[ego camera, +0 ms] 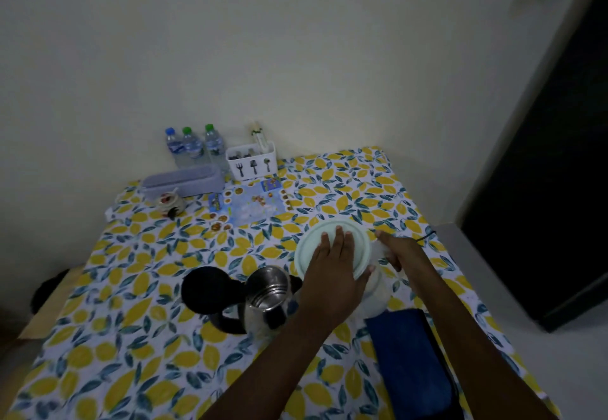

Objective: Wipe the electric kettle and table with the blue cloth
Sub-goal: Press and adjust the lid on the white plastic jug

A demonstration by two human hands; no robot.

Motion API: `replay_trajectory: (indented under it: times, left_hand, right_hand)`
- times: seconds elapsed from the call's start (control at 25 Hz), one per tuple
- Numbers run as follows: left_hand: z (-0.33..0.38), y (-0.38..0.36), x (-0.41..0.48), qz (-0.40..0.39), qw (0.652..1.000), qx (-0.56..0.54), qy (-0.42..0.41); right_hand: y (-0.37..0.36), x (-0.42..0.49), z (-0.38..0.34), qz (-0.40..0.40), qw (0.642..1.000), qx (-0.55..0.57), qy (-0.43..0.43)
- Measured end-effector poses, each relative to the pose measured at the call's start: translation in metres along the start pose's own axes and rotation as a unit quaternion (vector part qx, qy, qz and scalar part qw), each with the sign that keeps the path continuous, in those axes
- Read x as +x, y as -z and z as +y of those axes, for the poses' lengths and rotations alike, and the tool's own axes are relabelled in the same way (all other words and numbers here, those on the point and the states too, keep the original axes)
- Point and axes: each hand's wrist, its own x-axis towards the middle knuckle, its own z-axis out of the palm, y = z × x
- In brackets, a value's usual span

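Note:
The steel electric kettle (pixel 265 296) stands near the middle of the table (pixel 131 337), its black lid (pixel 210 289) swung open to the left. The folded blue cloth (pixel 413 357) lies flat at the front right, with neither hand on it. My left hand (pixel 335 271) lies spread on a round pale green lid (pixel 311 248), thumb hooked under its rim, just right of the kettle. Under the lid sits a white tub (pixel 376 293). My right hand (pixel 396 251) is beside the lid, fingers closed on something white and crumpled, blurred, like a tissue (pixel 378 248).
At the back by the wall stand three water bottles (pixel 194 146), a white cutlery holder (pixel 251 161), a grey box (pixel 184 182) and a small figurine (pixel 169 204). A blue sticker sheet (pixel 253 205) lies behind the lid. A black cord (pixel 426 238) runs off the table's right edge.

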Motion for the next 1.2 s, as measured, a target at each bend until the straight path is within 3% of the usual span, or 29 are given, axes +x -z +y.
replay_trajectory:
  times: [0.36, 0.48, 0.64, 0.8, 1.2]
  left_hand:
    - [-0.012, 0.023, -0.021, -0.021, 0.988, 0.001, 0.156]
    - [-0.015, 0.028, -0.03, -0.038, 0.979, -0.066, 0.191]
    - [-0.017, 0.028, -0.03, -0.007, 0.966, -0.116, 0.229]
    - [-0.017, 0.026, -0.029, 0.091, 0.976, -0.097, 0.174]
    - [-0.012, 0.028, -0.035, 0.135, 0.958, -0.176, 0.183]
  right_hand:
    - [-0.044, -0.024, -0.05, -0.027, 0.992, -0.11, 0.047]
    - [-0.052, -0.03, -0.067, -0.032, 0.984, -0.164, 0.068]
    - [-0.058, -0.034, -0.08, -0.029, 0.974, -0.209, 0.086]
    - [-0.058, -0.036, -0.085, -0.032, 0.97, -0.217, 0.104]
    - [-0.061, -0.042, -0.091, -0.041, 0.96, -0.241, 0.138]
